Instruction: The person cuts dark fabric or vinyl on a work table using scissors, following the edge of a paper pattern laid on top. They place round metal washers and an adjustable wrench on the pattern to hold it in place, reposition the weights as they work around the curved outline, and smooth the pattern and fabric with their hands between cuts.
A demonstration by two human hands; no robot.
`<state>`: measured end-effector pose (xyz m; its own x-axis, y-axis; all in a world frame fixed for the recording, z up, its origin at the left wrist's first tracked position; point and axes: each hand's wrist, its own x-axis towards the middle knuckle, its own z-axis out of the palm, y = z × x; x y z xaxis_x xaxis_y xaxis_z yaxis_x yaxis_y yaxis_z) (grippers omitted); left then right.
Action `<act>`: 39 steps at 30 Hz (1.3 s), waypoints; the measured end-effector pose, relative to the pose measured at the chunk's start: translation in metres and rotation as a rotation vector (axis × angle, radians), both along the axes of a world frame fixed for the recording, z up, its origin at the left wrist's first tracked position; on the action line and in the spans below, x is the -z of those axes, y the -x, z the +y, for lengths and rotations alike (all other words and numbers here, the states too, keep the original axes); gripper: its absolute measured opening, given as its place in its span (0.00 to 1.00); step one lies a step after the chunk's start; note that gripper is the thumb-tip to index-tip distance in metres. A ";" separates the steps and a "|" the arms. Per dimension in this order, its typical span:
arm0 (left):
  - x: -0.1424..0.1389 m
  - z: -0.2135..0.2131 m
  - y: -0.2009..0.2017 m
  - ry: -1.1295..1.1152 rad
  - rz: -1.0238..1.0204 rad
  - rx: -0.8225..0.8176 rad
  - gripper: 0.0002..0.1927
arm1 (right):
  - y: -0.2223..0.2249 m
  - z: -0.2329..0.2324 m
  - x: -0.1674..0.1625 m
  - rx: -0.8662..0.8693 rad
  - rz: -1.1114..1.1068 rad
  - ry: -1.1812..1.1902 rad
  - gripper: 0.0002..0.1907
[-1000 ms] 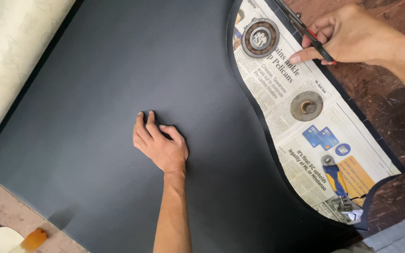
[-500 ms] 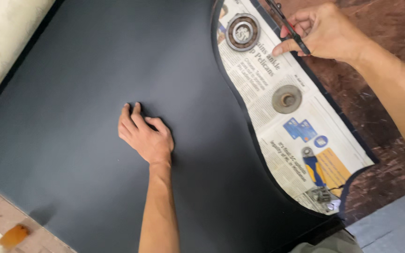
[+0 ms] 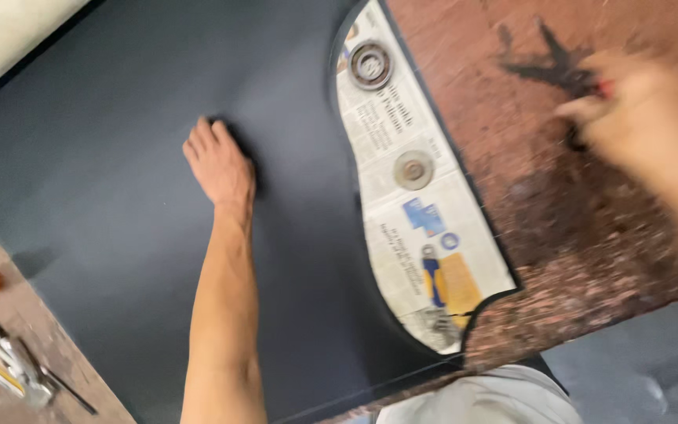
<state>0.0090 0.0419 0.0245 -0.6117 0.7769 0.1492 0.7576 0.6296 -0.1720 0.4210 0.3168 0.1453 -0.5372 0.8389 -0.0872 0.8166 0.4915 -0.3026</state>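
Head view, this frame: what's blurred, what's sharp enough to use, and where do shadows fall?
Head view: the right hand is heavily motion-smeared, so whether it grips anything cannot be told; its dark shadow falls on the reddish floor. Head view: the left hand, flat on the dark sheet, is only mildly soft. Head view: the newspaper pattern and its round weights are soft but recognisable.

You have two round metal weights (image 3: 370, 65) (image 3: 413, 169), one newspaper pattern (image 3: 413, 212), one dark sheet (image 3: 119, 180), and one blue-handled cutter (image 3: 431, 275).
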 end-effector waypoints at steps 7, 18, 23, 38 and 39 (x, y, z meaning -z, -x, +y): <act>-0.029 0.149 -0.110 -0.400 -0.201 0.346 0.42 | 0.086 -0.103 0.049 -0.726 0.476 0.172 0.35; -0.038 0.201 -0.156 -0.271 -0.384 0.122 0.35 | 0.043 -0.053 0.054 -0.681 0.346 0.144 0.13; -0.025 0.221 -0.239 -0.506 -0.649 0.211 0.25 | -0.024 0.000 0.054 -0.475 0.342 0.011 0.13; -0.011 -0.098 -0.441 -0.868 -0.542 -0.625 0.17 | -0.025 -0.190 0.090 -1.417 0.412 0.130 0.29; -0.009 -0.109 -0.440 -0.825 -0.532 -0.641 0.16 | -0.023 -0.192 0.096 -1.421 0.374 0.163 0.27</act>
<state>0.4495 -0.0675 0.0337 -0.9933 0.0912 0.0716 0.1149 0.6948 0.7100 0.4438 0.1252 0.0497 -0.8932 -0.4034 0.1985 -0.4455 0.7348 -0.5114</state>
